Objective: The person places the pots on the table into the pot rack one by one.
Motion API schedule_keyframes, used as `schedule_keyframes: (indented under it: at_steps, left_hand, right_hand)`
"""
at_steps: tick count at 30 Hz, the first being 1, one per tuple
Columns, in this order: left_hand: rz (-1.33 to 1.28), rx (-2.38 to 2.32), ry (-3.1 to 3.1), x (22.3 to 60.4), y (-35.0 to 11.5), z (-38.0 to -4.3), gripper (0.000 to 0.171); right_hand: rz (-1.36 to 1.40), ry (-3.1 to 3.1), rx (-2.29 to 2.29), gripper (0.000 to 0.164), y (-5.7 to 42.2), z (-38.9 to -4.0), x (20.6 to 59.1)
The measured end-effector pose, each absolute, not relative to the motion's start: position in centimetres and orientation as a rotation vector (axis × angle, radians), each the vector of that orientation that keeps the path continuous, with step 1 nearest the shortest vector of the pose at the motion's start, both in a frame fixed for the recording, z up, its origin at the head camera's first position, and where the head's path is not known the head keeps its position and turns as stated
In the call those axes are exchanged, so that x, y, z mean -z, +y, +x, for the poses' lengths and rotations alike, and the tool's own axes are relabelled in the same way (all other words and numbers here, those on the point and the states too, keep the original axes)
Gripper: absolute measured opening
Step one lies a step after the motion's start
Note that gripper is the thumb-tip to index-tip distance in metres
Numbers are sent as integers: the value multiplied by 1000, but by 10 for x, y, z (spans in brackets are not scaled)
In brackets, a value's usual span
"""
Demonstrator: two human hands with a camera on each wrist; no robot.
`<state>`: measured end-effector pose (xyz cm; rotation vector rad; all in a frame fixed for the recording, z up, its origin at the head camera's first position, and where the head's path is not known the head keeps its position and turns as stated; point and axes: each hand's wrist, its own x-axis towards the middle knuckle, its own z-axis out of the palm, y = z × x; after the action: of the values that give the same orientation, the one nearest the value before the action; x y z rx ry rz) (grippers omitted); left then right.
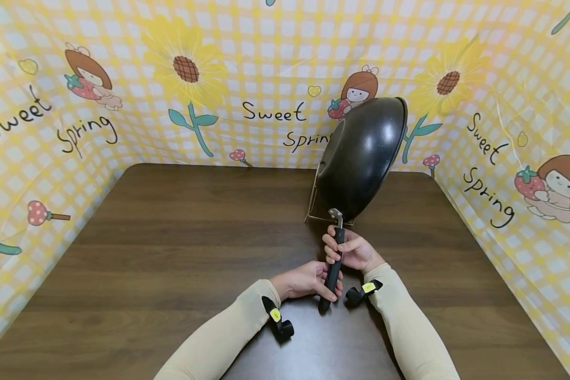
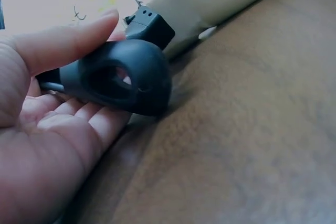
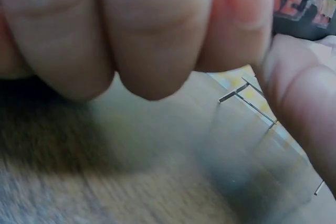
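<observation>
A black wok (image 1: 363, 153) stands tilted on edge, its rounded underside toward the right and its handle (image 1: 333, 274) pointing down toward me. Behind its lower part shows a thin wire stand (image 1: 312, 203), which the wok overlaps in the head view. My right hand (image 1: 356, 250) grips the handle near its metal joint. Lower down, my left hand (image 1: 309, 279) holds the handle near its end, thumb over it and fingers beneath. The left wrist view shows the holed handle tip (image 2: 152, 77) close above the table. Fingers (image 3: 152, 30) fill the top of the right wrist view.
The brown wooden table (image 1: 171, 253) is enclosed by a yellow checked cloth (image 1: 266, 63) with flowers and lettering at the back and sides. Small black cameras are strapped to both wrists.
</observation>
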<state>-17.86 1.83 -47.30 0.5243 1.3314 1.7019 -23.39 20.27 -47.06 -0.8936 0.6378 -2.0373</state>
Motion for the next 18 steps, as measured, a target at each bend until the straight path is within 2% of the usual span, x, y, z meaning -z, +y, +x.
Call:
schedule_keyframes:
  at_steps: [18]
  left_hand:
    - [537, -1647, 1309, 471, 15, -179, 39]
  right_hand:
    - [-914, 786, 2018, 19, 206, -231, 468]
